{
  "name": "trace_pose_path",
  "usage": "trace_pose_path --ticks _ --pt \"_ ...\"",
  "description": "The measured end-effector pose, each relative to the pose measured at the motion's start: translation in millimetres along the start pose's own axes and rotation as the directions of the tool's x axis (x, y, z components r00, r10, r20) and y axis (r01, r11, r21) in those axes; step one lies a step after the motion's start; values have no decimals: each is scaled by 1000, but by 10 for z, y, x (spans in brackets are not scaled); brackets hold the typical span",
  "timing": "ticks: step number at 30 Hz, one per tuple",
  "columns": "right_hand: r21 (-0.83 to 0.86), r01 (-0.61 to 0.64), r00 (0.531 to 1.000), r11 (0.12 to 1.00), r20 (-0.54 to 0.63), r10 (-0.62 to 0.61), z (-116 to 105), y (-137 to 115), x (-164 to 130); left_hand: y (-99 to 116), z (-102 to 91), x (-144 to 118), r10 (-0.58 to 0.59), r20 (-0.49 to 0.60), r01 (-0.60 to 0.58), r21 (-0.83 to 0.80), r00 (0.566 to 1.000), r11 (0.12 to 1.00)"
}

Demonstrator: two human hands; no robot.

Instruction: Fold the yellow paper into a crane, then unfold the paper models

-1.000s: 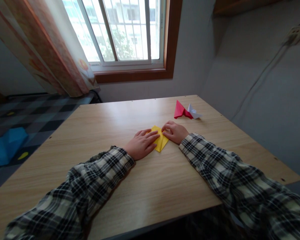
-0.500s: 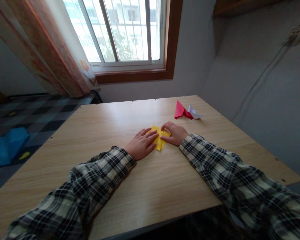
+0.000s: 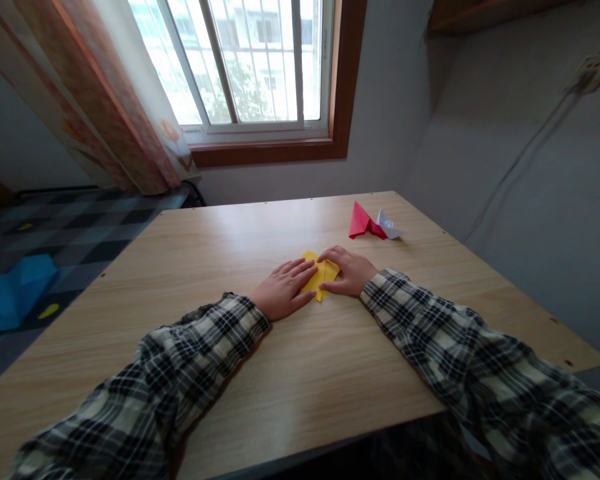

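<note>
Head view, near to far. Two sleeves of black-and-cream plaid cloth entered from the lower corners of the frame and converged at its centre. They lay over a tabletop (image 3: 300,373) of pale wood-grain laminate, smooth and matt, with small dark screw holes along its edges.

At mid-frame the left hand (image 3: 281,291) rested palm down, its fingers (image 3: 303,272) released and spread flat on the left part of one folded sheet of yellow paper (image 3: 323,275). The right hand (image 3: 347,270) met the sheet from the right, its fingers (image 3: 329,254) curled over the far edge and its thumb at the near edge, pinching a flap. The yellow paper lay flat on the tabletop at the centre of the frame, between the two hands, creased into an angular, pointed form.

Farther back, right of centre, stood two more folded paper pieces, touching: one red (image 3: 362,221), triangular and raised, and one white (image 3: 389,227), smaller.

Beyond the tabletop, a checked grey floor (image 3: 80,230) occupied the left of the frame, bearing one blue object (image 3: 10,293). A patterned orange-and-cream curtain (image 3: 105,100) hung at upper left beside one wood-framed, barred window (image 3: 260,67). One cable (image 3: 520,160) ran down the grey wall at right. No legible writing appeared.
</note>
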State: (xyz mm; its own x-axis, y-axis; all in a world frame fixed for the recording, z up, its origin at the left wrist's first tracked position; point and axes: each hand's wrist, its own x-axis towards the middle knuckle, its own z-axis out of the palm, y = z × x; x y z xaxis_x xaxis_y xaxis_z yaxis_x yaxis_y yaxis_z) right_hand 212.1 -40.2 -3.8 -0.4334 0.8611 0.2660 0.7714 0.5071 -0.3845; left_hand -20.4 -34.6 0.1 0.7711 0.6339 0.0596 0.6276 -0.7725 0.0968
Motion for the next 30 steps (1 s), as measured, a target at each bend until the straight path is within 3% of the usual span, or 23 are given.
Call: trace_pose_path --ticks 12,30 --pt "-9 30 994 1000 102 -29 -6 -28 -34 -25 20 1 6 -1 -6 15 1000 1000" --pt "29 23 999 999 34 -24 35 1 -7 -21 5 7 9 -9 -9 2 1000 1000"
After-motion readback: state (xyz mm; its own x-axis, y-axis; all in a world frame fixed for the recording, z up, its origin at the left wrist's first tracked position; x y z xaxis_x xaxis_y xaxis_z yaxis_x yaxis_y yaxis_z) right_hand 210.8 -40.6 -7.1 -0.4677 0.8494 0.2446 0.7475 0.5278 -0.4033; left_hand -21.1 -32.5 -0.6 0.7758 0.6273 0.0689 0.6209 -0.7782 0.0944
